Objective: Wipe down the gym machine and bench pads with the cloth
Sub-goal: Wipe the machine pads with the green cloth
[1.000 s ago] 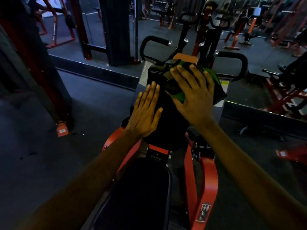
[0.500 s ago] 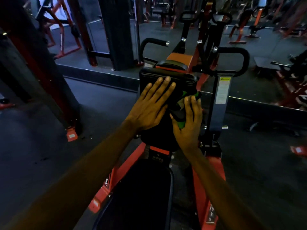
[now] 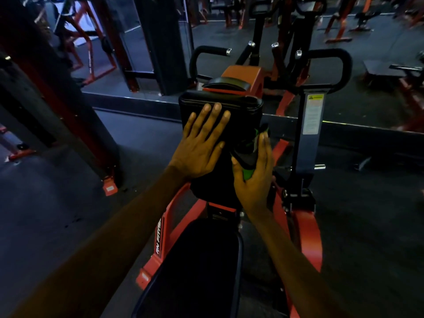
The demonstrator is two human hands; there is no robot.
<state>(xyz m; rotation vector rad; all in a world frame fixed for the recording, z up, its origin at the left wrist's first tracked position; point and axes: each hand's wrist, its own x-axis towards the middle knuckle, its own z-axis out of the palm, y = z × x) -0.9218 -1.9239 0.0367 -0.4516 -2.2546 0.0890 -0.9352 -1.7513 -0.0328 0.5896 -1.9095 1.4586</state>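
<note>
Fingers [image 3: 215,113] of L hand [image 3: 202,145]: straight, slightly apart, laid flat on front face of upright pad [image 3: 241,106], tips near its top edge; nothing gripped. Fingers [image 3: 266,145] of R hand [image 3: 254,180]: extended, close together, thumb closing in from the opposite side; cloth [image 3: 249,157] (green & dark, bunched) clamped btwn thumb & fingers, pressed vs. R edge of upright pad at approx. mid-height. Both forearms bare, reaching in from lower frame, L from lower left, R from lower right. Below the hands: seat pad [image 3: 199,267], black, nearest to camera, in line w/ upright pad. Either side of seat pad: orange machine frame [image 3: 307,237], lettering on its L member, only partly legible. R of upright pad: dark post [image 3: 306,157] w/ warning label [image 3: 314,113], text too small to read. Above & behind: two black looped handles [image 3: 332,56], one per side, chrome-capped ends facing inward. Underfoot: dark floor [image 3: 68,203]. Background: other orange-framed machines [image 3: 96,53], dim & blurred; reflections or real, cannot tell.
</note>
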